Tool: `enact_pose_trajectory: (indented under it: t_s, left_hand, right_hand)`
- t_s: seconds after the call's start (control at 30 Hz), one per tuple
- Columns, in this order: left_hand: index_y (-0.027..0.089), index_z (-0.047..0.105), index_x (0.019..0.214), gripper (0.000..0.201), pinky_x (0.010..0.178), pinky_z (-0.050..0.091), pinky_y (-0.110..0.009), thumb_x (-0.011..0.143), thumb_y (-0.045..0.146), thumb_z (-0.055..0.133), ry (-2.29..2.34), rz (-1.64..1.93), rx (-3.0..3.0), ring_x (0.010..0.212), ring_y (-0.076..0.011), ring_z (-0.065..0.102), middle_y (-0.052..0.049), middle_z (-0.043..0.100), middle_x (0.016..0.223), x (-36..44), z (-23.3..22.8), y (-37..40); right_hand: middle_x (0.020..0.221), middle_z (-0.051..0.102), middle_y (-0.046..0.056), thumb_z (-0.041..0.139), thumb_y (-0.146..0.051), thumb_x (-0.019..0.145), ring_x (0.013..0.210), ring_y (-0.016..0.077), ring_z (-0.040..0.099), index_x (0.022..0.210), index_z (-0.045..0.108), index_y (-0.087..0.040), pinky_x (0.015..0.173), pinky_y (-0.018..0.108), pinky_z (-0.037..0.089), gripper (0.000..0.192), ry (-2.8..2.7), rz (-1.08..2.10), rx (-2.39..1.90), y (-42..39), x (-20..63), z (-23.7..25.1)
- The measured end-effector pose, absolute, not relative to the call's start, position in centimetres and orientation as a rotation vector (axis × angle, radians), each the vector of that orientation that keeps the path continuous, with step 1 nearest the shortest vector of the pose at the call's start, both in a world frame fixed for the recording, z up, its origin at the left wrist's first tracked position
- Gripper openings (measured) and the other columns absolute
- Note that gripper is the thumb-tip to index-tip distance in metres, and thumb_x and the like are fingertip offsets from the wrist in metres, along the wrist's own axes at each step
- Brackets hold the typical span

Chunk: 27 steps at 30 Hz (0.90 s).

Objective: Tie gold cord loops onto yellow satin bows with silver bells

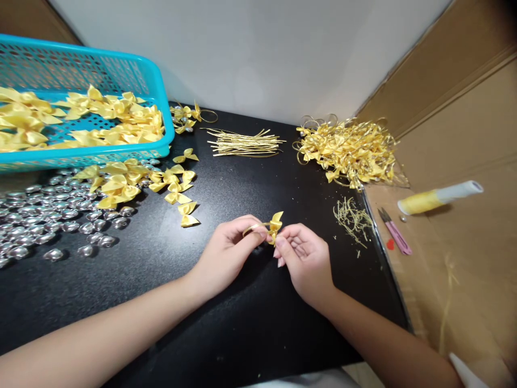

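Note:
My left hand [230,248] and my right hand [302,256] meet over the middle of the black table [226,323]. Between their fingertips they pinch a small yellow ribbon bow [275,226] with a thin gold cord loop curving over my left fingers. Loose yellow bows [133,180] lie to the left. A bundle of cut gold cords [244,143] lies beyond my hands.
A turquoise basket [121,73] holding yellow bows sits at the back left. Several silver beads [44,215] spread over the left side. A heap of corded bows [349,151] lies at the back right. Gold trimmings [351,215], pink snips [396,231] and a ribbon roll [438,196] lie to the right.

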<state>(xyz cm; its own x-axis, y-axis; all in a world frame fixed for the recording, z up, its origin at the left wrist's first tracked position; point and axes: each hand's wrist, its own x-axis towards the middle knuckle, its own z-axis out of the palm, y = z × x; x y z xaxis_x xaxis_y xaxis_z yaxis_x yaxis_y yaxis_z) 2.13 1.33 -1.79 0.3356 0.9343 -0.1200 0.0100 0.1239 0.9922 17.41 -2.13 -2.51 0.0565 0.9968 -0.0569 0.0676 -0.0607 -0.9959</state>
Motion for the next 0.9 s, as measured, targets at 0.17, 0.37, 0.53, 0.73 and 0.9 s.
enact_pose_trajectory:
  t_s: [0.17, 0.37, 0.53, 0.73, 0.9]
  left_hand:
    - [0.016, 0.068, 0.067, 0.022, 0.071, 0.043, -0.024, 0.084, 0.025, 0.057, 0.994, 0.863, 1.272, 0.072, -0.0133, 0.058, -0.001, 0.063, 0.072, 2.3, -1.6, 1.4]
    - [0.016, 0.066, 0.065, 0.022, 0.07, 0.042, -0.024, 0.084, 0.024, 0.058, 0.984, 0.842, 1.302, 0.07, -0.0123, 0.056, 0.0, 0.061, 0.07, 2.3, -1.5, 1.6]
    - [0.016, 0.062, 0.069, 0.018, 0.067, 0.043, -0.024, 0.084, 0.024, 0.059, 1.009, 0.921, 1.316, 0.071, -0.0126, 0.055, 0.0, 0.06, 0.072, 2.3, -2.2, 1.1]
    - [0.018, 0.059, 0.083, 0.01, 0.063, 0.042, -0.023, 0.08, 0.013, 0.068, 1.091, 1.214, 1.689, 0.07, -0.0105, 0.051, 0.001, 0.056, 0.08, 2.1, -2.7, 0.5]
    - [0.015, 0.063, 0.081, 0.012, 0.062, 0.043, -0.019, 0.077, 0.009, 0.072, 1.115, 1.272, 1.925, 0.071, -0.0089, 0.055, 0.0, 0.06, 0.077, 2.1, -2.2, 0.6]
  right_hand:
    - [0.057, 0.06, -0.002, 0.062, -0.025, 0.083, 0.048, 0.0075, 0.055, 0.075, 0.058, -0.017, 0.045, 0.017, 0.047, 0.012, -1.177, 1.189, -1.324, -2.0, 17.4, -2.4]
    - [0.058, 0.06, -0.002, 0.062, -0.024, 0.082, 0.048, 0.0067, 0.055, 0.075, 0.058, -0.017, 0.045, 0.016, 0.047, 0.011, -1.152, 1.213, -1.291, -1.8, 17.3, -2.5]
    - [0.058, 0.059, -0.002, 0.063, -0.025, 0.082, 0.048, 0.0069, 0.055, 0.076, 0.059, -0.017, 0.044, 0.016, 0.047, 0.011, -1.123, 1.227, -1.304, -1.8, 17.3, -2.5]
    - [0.058, 0.06, -0.002, 0.063, -0.023, 0.083, 0.049, 0.0062, 0.055, 0.075, 0.06, -0.016, 0.047, 0.016, 0.046, 0.011, -1.149, 1.173, -1.333, -1.8, 17.5, -2.5]
    - [0.06, 0.061, -0.002, 0.062, -0.022, 0.084, 0.051, 0.0073, 0.056, 0.075, 0.06, -0.017, 0.049, 0.018, 0.046, 0.011, -1.234, 1.097, -1.339, -1.9, 17.5, -2.6]
